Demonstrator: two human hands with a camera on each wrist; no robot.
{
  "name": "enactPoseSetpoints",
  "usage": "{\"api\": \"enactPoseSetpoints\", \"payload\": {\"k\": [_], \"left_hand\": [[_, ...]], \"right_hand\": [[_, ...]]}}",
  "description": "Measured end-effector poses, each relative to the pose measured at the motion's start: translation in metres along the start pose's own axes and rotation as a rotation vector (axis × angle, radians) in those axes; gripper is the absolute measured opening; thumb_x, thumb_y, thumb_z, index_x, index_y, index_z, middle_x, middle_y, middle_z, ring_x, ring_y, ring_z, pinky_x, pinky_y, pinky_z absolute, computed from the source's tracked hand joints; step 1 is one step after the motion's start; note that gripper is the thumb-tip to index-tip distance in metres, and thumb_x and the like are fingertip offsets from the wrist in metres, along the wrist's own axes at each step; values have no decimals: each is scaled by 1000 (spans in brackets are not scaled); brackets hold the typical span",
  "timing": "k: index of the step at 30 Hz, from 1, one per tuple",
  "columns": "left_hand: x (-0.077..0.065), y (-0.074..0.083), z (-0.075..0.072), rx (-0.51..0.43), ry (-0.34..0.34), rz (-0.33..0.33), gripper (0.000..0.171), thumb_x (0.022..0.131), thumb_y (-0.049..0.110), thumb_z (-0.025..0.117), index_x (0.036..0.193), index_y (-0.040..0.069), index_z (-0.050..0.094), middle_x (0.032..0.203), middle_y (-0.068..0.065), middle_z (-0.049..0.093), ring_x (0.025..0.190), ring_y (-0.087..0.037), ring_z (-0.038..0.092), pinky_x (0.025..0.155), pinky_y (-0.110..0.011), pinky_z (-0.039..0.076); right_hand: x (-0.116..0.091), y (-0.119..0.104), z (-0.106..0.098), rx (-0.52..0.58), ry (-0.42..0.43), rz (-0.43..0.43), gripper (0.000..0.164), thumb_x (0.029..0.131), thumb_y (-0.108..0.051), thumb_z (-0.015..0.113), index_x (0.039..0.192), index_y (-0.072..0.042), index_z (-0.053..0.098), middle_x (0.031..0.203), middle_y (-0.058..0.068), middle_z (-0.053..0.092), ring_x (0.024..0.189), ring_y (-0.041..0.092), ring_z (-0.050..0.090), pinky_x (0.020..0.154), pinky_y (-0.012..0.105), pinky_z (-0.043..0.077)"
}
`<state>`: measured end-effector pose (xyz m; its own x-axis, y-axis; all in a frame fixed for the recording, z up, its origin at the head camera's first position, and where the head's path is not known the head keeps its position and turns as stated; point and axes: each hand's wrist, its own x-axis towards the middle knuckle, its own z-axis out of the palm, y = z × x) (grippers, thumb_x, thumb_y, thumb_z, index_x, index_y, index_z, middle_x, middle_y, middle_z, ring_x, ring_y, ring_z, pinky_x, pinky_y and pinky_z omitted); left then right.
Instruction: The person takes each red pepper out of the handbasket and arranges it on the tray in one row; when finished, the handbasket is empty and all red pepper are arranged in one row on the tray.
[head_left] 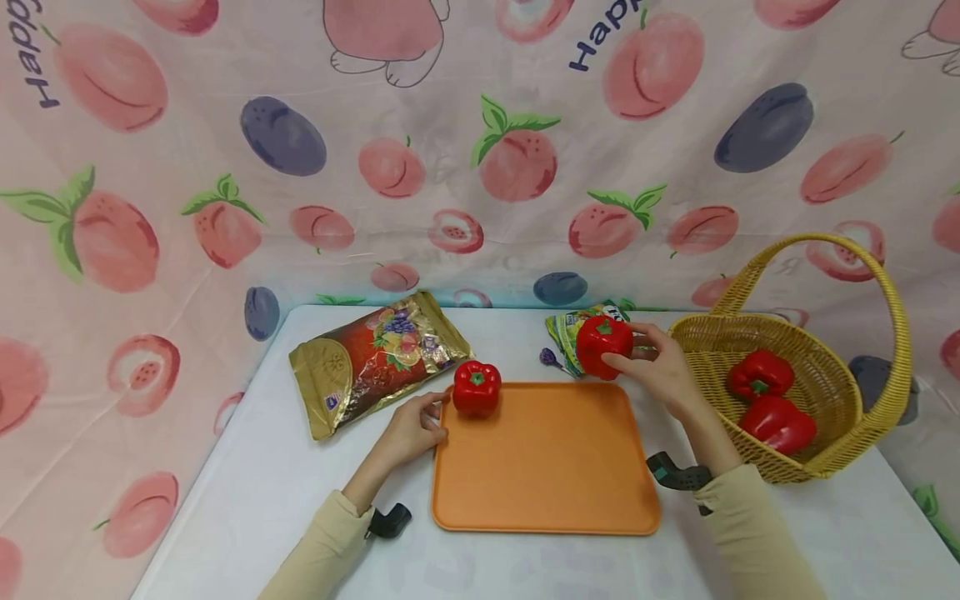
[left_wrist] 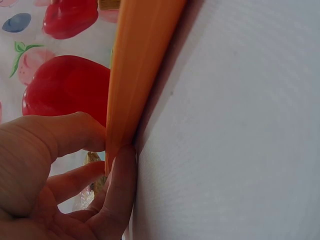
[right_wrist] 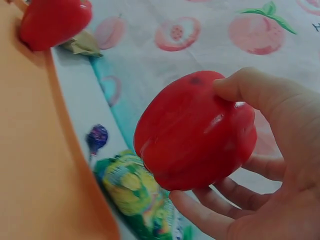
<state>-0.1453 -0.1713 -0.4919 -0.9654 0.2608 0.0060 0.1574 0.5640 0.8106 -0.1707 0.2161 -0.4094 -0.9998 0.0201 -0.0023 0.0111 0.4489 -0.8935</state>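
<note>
My right hand (head_left: 660,371) holds a red bell pepper (head_left: 600,343) in the air beyond the far right corner of the orange tray (head_left: 547,467). In the right wrist view, thumb and fingers wrap the sides of that pepper (right_wrist: 195,132). At the tray's left edge, my left hand (head_left: 411,429) pinches the rim; the left wrist view shows the thumb on the upper side and fingers underneath the rim (left_wrist: 131,75). Another red bell pepper (head_left: 477,388) stands in the tray's far left corner, close to the left fingers.
A yellow wicker basket (head_left: 690,367) with a tall handle stands at the right, two red bell peppers (head_left: 761,373) inside. Behind the tray lie a gold and red bag (head_left: 378,358), a green and yellow packet (right_wrist: 132,187) and a purple lollipop (head_left: 550,357). A fruit-print cloth hangs behind the table.
</note>
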Motion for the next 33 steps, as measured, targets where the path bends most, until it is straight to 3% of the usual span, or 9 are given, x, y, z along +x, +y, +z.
{"api": "enactPoseSetpoints", "payload": {"k": [4,10,17,25,33], "left_hand": [[0,0,0,5,3,-3,55,75,-2,72,129,3,62,92,-7,62,70,-10,59,66,-27,49],[0,-2,2,4,9,-5,55,74,-2,73,128,3,62,91,-5,62,69,-10,59,66,-27,49],[0,-2,2,-8,10,-9,56,73,-2,73,129,3,62,91,-6,62,68,-10,60,66,-27,50],[0,-2,0,-12,3,-5,57,74,-3,72,129,2,61,91,-7,62,69,-11,62,67,-27,50],[1,-2,1,-2,11,-2,56,73,-2,73,128,2,62,91,-7,62,69,-10,60,66,-27,50]], "right_hand": [[0,2,14,-2,-32,1,70,87,-29,75,144,-4,43,132,25,51,116,41,54,85,40,55],[0,10,34,17,-78,-25,70,86,-26,77,143,-3,44,132,25,52,117,41,54,86,39,54],[-1,14,53,49,-159,-87,68,84,-18,78,141,-2,46,133,23,52,117,42,56,91,47,52],[-2,18,71,52,-252,-136,69,82,-13,79,141,-3,46,135,20,53,118,40,57,93,44,51],[-6,15,82,8,-260,-120,73,81,-15,81,143,-5,45,134,18,54,118,36,55,94,45,51]]}}
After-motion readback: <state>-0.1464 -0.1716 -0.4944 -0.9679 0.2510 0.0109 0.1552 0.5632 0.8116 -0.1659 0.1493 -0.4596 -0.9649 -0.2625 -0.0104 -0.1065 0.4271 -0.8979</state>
